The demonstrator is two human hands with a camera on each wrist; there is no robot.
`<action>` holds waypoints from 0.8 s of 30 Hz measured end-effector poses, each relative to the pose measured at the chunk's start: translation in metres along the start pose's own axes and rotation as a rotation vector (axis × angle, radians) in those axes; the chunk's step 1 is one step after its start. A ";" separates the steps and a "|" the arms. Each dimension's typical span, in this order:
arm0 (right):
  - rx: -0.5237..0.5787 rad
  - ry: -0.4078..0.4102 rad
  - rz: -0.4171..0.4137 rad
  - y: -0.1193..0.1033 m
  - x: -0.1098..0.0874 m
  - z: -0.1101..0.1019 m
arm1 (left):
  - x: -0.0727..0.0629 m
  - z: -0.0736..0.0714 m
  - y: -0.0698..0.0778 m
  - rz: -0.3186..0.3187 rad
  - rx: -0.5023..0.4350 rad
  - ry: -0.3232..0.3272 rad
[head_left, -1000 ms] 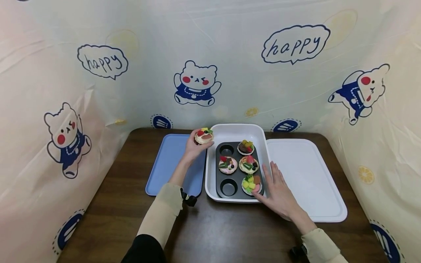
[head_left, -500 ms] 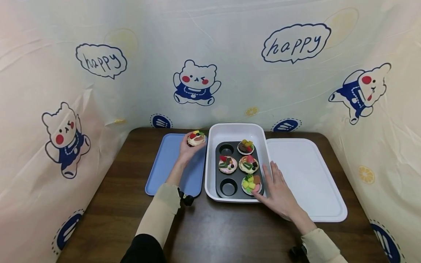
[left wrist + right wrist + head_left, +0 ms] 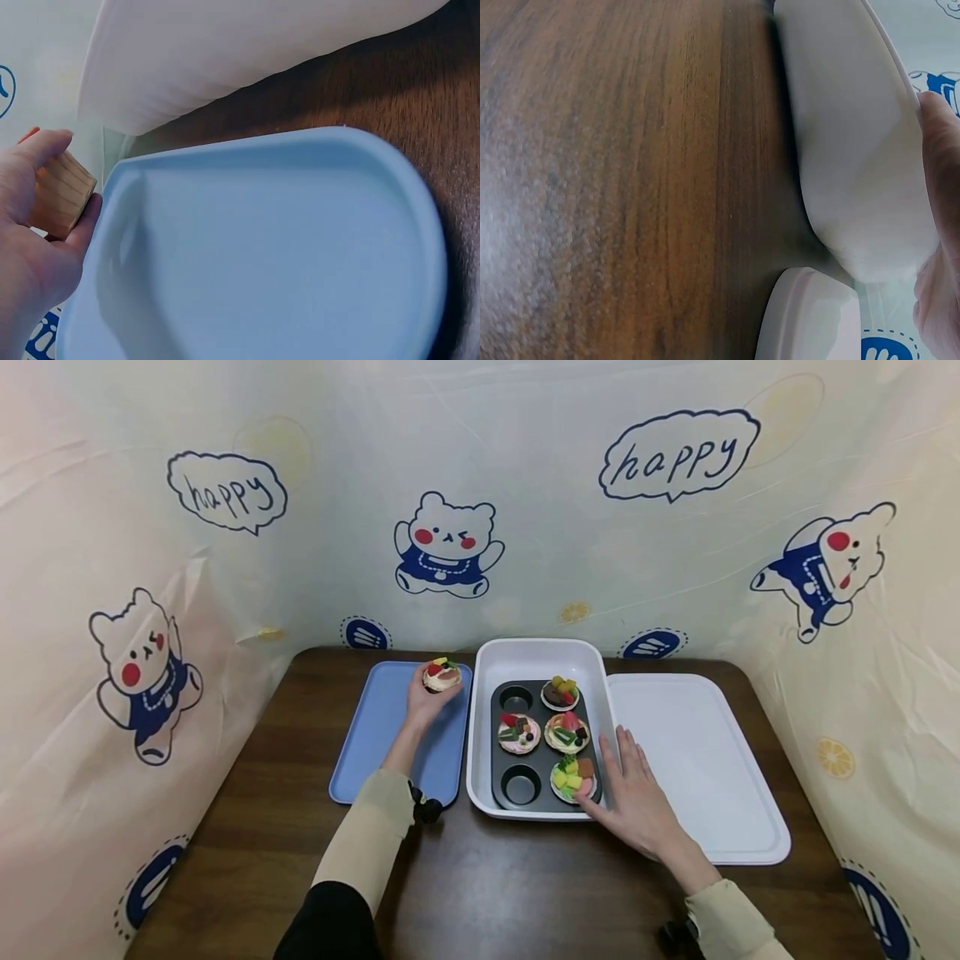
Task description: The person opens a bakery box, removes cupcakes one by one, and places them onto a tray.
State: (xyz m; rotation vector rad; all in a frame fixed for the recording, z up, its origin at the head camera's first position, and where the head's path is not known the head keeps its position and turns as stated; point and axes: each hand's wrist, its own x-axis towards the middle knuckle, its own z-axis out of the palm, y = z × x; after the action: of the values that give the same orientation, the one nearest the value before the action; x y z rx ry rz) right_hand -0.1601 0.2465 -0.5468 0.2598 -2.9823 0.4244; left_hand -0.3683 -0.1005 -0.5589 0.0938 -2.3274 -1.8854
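Note:
My left hand (image 3: 424, 700) holds a cupcake (image 3: 442, 676) topped with cream and red, yellow and green pieces, over the far end of a blue tray (image 3: 405, 752). In the left wrist view, thumb and fingers grip the ribbed side of the cupcake (image 3: 61, 196). My right hand (image 3: 637, 797) rests with spread fingers at the right front rim of a deep white tub (image 3: 540, 658). Inside the tub lies a dark muffin pan (image 3: 545, 787). Several decorated cupcakes sit in its cups; the far left and near left cups are bare.
A flat white tray (image 3: 705, 760) lies right of the tub, partly behind the right hand. All stand on a dark wooden table (image 3: 480, 885). A curtain printed with bears (image 3: 448, 547) hangs behind and at both sides.
My left hand has carried the cupcake leftward, from beside the tub's left rim to over the blue tray. The right hand stays at the tub's right rim.

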 end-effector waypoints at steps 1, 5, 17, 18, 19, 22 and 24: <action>-0.001 0.001 0.001 0.000 0.000 0.000 | 0.001 0.001 -0.001 0.002 0.005 0.003; -0.002 0.001 0.003 0.000 0.001 -0.001 | 0.005 0.006 -0.002 0.012 -0.006 0.019; 0.009 -0.005 -0.007 0.000 0.000 -0.001 | 0.012 0.020 -0.016 0.081 0.015 0.118; 0.008 -0.006 -0.007 0.000 0.000 -0.001 | 0.012 0.021 -0.017 0.079 0.018 0.123; 0.006 -0.009 -0.007 0.000 0.000 -0.001 | 0.012 0.021 -0.018 0.073 0.019 0.127; 0.006 -0.015 0.001 0.000 0.000 0.000 | 0.012 0.023 -0.020 0.061 0.032 0.132; 0.004 -0.015 0.007 0.000 0.000 0.000 | 0.013 0.023 -0.020 0.062 0.044 0.129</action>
State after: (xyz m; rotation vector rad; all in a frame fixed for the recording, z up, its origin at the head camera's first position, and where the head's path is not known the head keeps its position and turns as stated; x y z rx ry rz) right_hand -0.1602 0.2466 -0.5463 0.2544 -2.9985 0.4313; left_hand -0.3850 -0.0840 -0.5822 0.1419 -2.2599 -1.7456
